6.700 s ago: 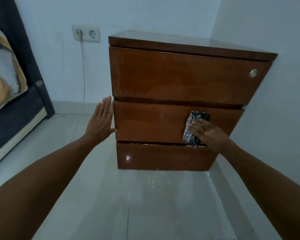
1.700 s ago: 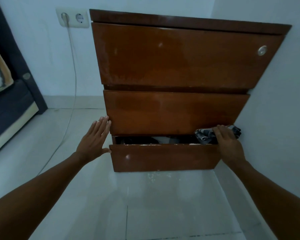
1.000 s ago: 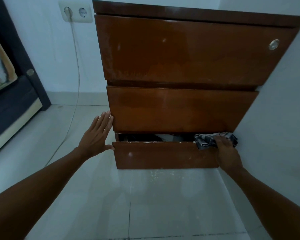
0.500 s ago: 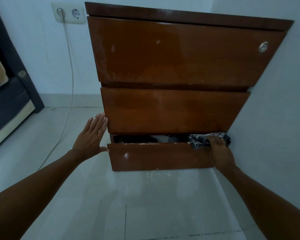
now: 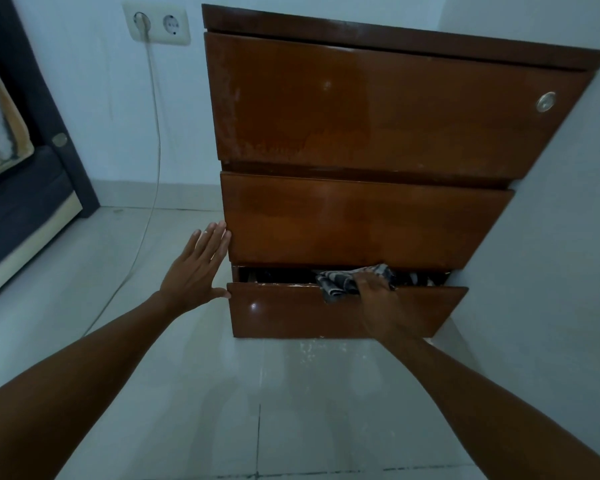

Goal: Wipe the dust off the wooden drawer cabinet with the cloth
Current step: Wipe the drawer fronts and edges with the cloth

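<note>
The wooden drawer cabinet (image 5: 368, 216) stands in the room's corner with three brown drawer fronts; the bottom drawer (image 5: 291, 313) is pulled slightly out. My right hand (image 5: 381, 306) presses a dark checked cloth (image 5: 343, 282) onto the top edge of that bottom drawer, near its middle. My left hand (image 5: 198, 271) lies flat, fingers together, against the cabinet's left side at the height of the lower two drawers. Dusty pale smears show on the top drawer front.
A white wall socket (image 5: 156, 24) with a plugged cable (image 5: 153, 150) hangs left of the cabinet, the cable trailing over the tiled floor (image 5: 257, 410). A dark bed frame (image 5: 32, 202) stands at far left. The right wall (image 5: 551, 237) touches the cabinet.
My right hand has slid the cloth leftward along the bottom drawer's top edge, from its right end toward the middle. My left hand stays flat on the cabinet's side.
</note>
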